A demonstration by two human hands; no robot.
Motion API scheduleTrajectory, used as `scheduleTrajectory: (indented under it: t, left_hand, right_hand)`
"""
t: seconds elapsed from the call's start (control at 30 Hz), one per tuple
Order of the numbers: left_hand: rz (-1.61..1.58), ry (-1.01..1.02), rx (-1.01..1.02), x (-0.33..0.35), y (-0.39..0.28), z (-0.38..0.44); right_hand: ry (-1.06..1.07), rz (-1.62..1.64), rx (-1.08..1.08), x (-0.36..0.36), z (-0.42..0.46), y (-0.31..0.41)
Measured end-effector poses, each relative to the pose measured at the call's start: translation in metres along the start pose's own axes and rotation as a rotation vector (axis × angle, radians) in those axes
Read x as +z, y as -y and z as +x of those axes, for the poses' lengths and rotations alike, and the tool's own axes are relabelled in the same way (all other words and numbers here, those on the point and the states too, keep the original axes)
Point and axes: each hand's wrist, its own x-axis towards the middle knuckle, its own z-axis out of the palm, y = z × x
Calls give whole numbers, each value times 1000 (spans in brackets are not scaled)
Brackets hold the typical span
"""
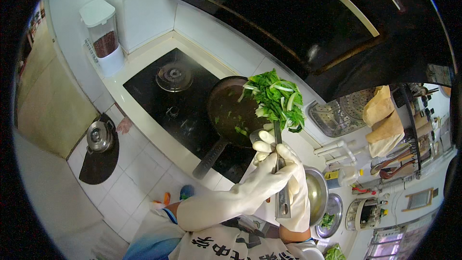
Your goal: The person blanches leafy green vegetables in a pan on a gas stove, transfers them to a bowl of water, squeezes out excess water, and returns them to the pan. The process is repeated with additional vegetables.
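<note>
Wilted leafy greens (pixel 276 95) are heaped at the far end of a metal spatula (pixel 283 202), raised over the right side of a dark frying pan (pixel 225 112). My left hand (pixel 263 180), in a white rubber glove, grips the spatula's handle. My right hand (pixel 300 202), gloved alike, is closed about the same handle from the right, partly hidden behind it. A few green scraps stick to the pan's inside. The pan sits on a black glass cooktop (pixel 148 83), its black handle slanting toward me.
A steel bowl (pixel 322 187) stands right of my hands, beside a metal plate (pixel 337 206) with some greens. Farther back are a steel drainer (pixel 319 119) and a bottle (pixel 348 177). A dark range hood (pixel 274 11) overhangs the cooktop. A lidded pot (pixel 98 137) is at left.
</note>
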Motion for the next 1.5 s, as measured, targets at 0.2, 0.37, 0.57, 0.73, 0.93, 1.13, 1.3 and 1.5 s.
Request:
scheduleTrajectory:
  t: [0.2,0.37,0.57,0.73,0.93,1.13,1.3,1.5]
  left_hand:
    - [419,11,502,-8,36,6]
    - [1675,-287,1166,40,46,3]
    - [1133,50,979,110,32,-29]
    - [709,416,984,158,92,-44]
    - [-521,1008,-573,198,120,-49]
    - [-820,854,-862,234,179,-48]
    - [-834,840,-794,245,254,-35]
    - [-749,839,-834,233,244,-24]
  right_hand:
    - [-13,18,-44,2,-6,-6]
    - [-74,-12,-140,-12,-56,9]
    - [-270,-30,-262,-56,-139,20]
    - [-601,-89,-278,-78,-215,18]
    - [-692,-22,-158,-137,-279,0]
    - [-735,-20,119,-220,-306,-25]
    - [-614,-82,150,-270,-313,-46]
    - [-772,-81,333,-295,-305,-49]
